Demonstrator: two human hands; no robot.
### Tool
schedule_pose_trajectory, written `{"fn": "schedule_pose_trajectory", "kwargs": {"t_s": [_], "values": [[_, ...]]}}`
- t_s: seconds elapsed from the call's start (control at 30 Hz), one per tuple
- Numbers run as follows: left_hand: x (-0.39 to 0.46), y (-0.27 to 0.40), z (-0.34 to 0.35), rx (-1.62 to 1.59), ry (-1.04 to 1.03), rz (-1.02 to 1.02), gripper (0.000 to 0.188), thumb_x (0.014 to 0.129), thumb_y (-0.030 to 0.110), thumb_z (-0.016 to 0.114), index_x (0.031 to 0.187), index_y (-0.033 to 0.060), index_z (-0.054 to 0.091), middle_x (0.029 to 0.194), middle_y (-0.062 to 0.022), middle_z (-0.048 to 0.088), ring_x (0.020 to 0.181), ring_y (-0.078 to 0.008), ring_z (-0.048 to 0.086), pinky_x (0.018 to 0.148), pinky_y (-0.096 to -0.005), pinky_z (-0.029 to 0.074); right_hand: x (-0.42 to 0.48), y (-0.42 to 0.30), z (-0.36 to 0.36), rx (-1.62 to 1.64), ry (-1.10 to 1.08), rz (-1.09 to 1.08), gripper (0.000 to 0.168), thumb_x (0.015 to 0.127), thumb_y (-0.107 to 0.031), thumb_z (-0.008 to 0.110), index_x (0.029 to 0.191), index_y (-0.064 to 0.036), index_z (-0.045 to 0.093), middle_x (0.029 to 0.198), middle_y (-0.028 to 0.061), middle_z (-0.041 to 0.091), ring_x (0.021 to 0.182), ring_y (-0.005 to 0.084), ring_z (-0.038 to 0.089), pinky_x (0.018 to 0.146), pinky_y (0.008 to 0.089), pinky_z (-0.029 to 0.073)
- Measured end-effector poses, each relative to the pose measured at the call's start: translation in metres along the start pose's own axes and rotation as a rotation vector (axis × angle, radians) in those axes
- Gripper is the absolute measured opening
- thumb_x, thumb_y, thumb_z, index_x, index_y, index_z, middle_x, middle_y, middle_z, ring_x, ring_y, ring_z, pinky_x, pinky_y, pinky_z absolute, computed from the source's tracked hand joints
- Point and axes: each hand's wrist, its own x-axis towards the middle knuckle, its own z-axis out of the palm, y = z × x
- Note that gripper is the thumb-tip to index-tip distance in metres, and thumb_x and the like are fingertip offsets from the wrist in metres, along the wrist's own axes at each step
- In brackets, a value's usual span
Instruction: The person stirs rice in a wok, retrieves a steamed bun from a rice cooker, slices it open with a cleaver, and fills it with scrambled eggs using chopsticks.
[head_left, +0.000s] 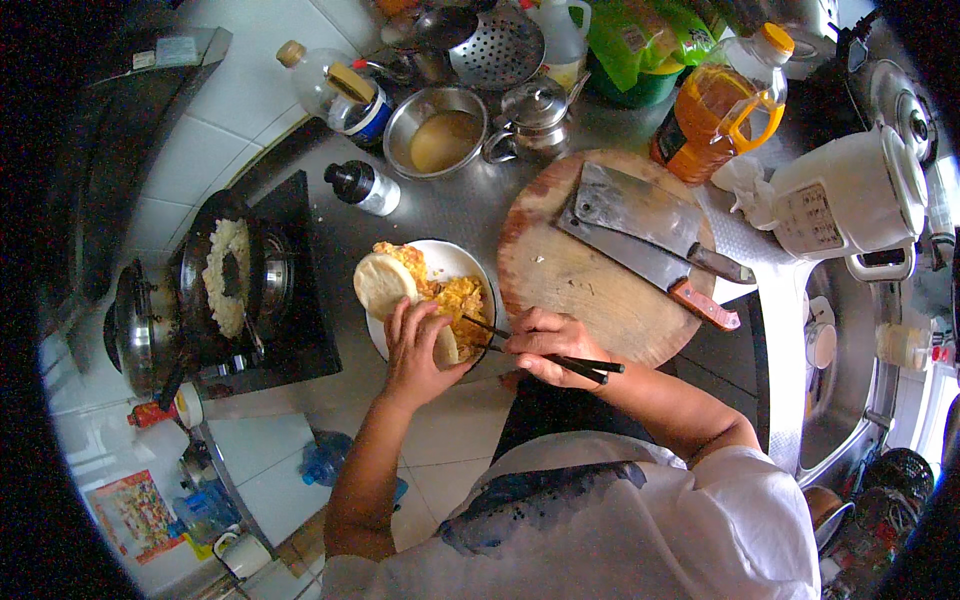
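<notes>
A white bowl (480, 271) near the counter's front edge holds scrambled egg (459, 296), which looks mixed with something reddish. My left hand (416, 349) is at the bowl's left side, its fingers around a pale bread piece (446, 346) low in the bowl. Against those fingers lies a round flat bread (384, 283), over the bowl's left rim. My right hand (551, 346) grips black chopsticks (574, 364), whose tips reach into the egg from the right.
Right of the bowl, a round wooden chopping board (540, 240) bears two cleavers (630, 214). A wok with rice-like food (227, 277) sits on the stove at left. Behind stand a steel bowl (435, 135), teapot (534, 112), black-capped bottle (364, 187) and oil jug (720, 105); a sink is right.
</notes>
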Motion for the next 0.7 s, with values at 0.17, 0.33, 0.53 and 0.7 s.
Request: {"fn": "schedule_pose_trajectory", "kwargs": {"t_s": [0.17, 0.33, 0.53, 0.7], "values": [[0.000, 0.001, -0.001, 0.005, -0.007, -0.005, 0.062, 0.051, 0.026, 0.077, 0.102, 0.0094, 0.047, 0.115, -0.0105, 0.040, 0.116, -0.0379, 0.027, 0.095, -0.0502, 0.023, 0.001, 0.006, -0.005, -0.034, 0.128, 0.015, 0.015, 0.080, -0.014, 0.057, 0.081, 0.002, 0.060, 0.078, 0.0127, 0.056, 0.075, 0.0266, 0.056, 0.065, 0.0342, 0.046], [-0.002, -0.002, 0.001, 0.042, -0.035, 0.002, 0.068, 0.050, 0.028, 0.079, 0.106, 0.0077, 0.047, 0.118, -0.0128, 0.037, 0.119, -0.0390, 0.024, 0.098, -0.0500, 0.022, 0.014, 0.001, 0.000, 0.029, 0.080, 0.001, 0.014, 0.079, -0.012, 0.057, 0.081, 0.002, 0.060, 0.079, 0.0136, 0.057, 0.075, 0.0269, 0.055, 0.066, 0.0341, 0.046], [0.001, -0.001, -0.002, 0.056, -0.081, -0.001, 0.067, 0.049, 0.027, 0.079, 0.105, 0.0090, 0.047, 0.117, -0.0127, 0.037, 0.119, -0.0392, 0.023, 0.098, -0.0504, 0.021, 0.004, 0.028, 0.009, 0.093, 0.394, 0.196, 0.015, 0.081, -0.008, 0.054, 0.068, 0.000, 0.053, 0.068, 0.0111, 0.054, 0.064, 0.0239, 0.052, 0.061, 0.0318, 0.042], [0.000, -0.003, -0.002, 0.001, -0.043, 0.003, 0.059, 0.049, 0.026, 0.077, 0.100, 0.0133, 0.049, 0.112, -0.0085, 0.040, 0.116, -0.0364, 0.027, 0.093, -0.0509, 0.022, 0.020, 0.032, 0.002, 0.168, 0.648, 0.520, 0.032, 0.090, -0.022, 0.044, 0.072, 0.003, 0.054, 0.066, 0.0041, 0.054, 0.058, 0.0113, 0.048, 0.055, 0.0250, 0.041]]}}
